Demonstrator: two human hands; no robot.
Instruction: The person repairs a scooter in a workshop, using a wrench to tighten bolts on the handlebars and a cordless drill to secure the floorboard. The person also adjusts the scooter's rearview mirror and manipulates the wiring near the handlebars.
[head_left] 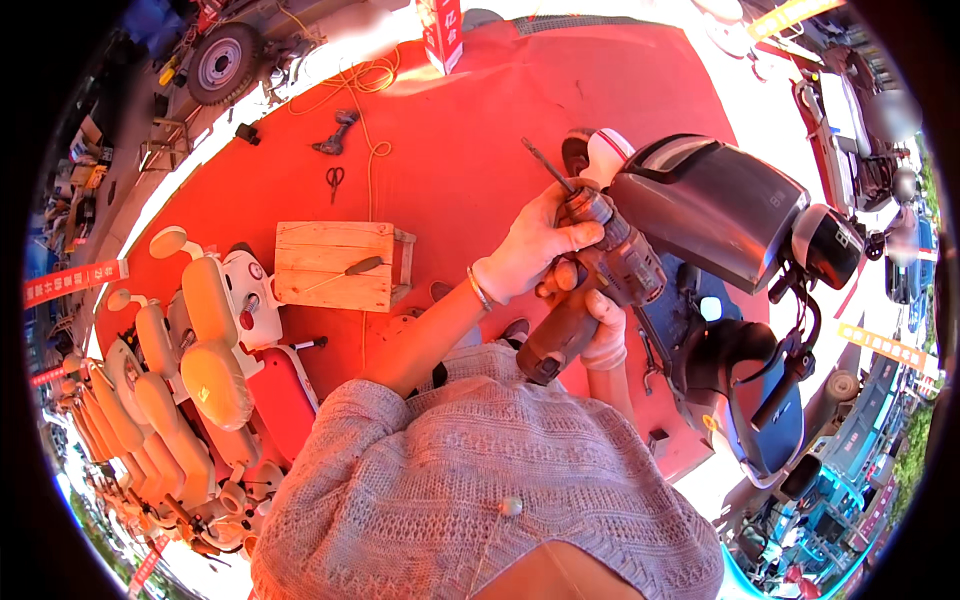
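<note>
A dark cordless drill (632, 268) with a long bit (544, 160) is held in front of my chest, the bit pointing up and to the left. My left hand (535, 245), in a pale glove, is closed around the chuck end. Around the grip, my right hand (605, 328) is closed, also in a pale glove; part of its fingers is hidden behind the drill. The drill's battery end (552, 345) hangs toward my knitted top. Just right of the drill stands an electric scooter with a glossy dark top box (715, 205).
On the red carpet (470, 120) a wooden crate (335, 240) carries a screwdriver (362, 267). Farther off lie a second drill (337, 133), scissors (333, 184) and a yellow cord (370, 190). Parked scooters with tan seats (212, 385) line the left; handlebars (790, 375) jut out at right.
</note>
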